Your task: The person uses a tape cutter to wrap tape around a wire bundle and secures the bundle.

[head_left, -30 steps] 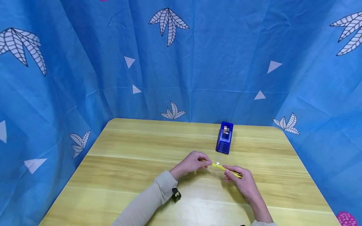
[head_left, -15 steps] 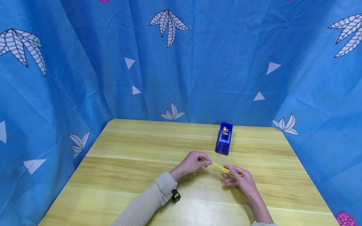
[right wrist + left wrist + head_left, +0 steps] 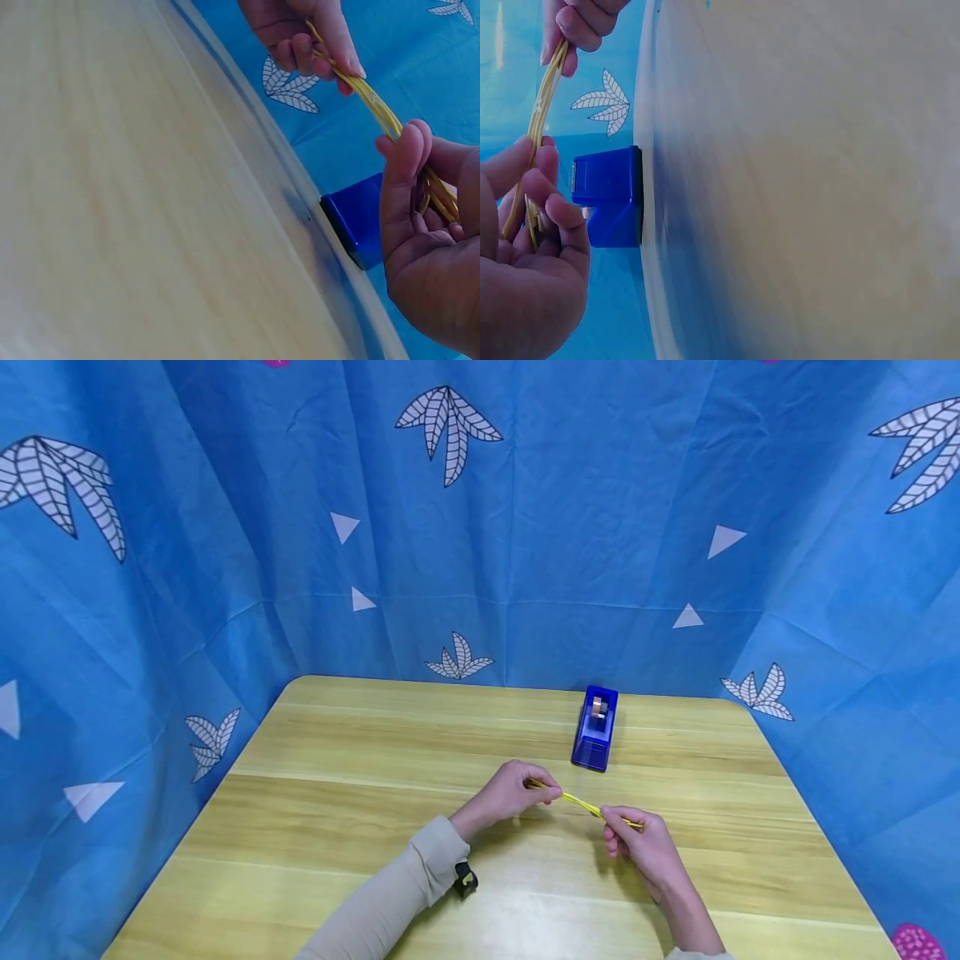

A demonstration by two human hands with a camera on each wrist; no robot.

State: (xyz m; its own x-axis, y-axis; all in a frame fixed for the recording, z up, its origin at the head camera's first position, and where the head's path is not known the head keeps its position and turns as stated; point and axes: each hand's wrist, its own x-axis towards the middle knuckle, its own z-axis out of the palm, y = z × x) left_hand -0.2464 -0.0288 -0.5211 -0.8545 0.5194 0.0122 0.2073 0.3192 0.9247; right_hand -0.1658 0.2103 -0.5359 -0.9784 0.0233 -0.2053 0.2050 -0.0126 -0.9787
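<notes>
A bundle of thin yellow cable (image 3: 581,803), its strands side by side, stretches between my two hands above the table. My left hand (image 3: 517,789) pinches its left end between thumb and fingers. Toward the other end, my right hand (image 3: 645,843) pinches the bundle between thumb and forefinger. In the left wrist view the cable (image 3: 547,90) shows a small shiny whitish patch midway, perhaps clear tape. Looped strands (image 3: 442,196) lie inside the right palm in the right wrist view. Just beyond the hands stands a blue tape dispenser (image 3: 595,728) with a small roll in it.
The wood-grain table (image 3: 360,760) lies under both hands. A blue curtain (image 3: 600,527) printed with leaves and triangles hangs along the back and both sides. A black strap with a small device (image 3: 466,878) sits at the left sleeve's cuff (image 3: 442,843).
The clear strip that stuck up from the cable no longer stands out. My right fingers loosened, shifted along the bundle and pinch it again. My left hand has stayed in place.
</notes>
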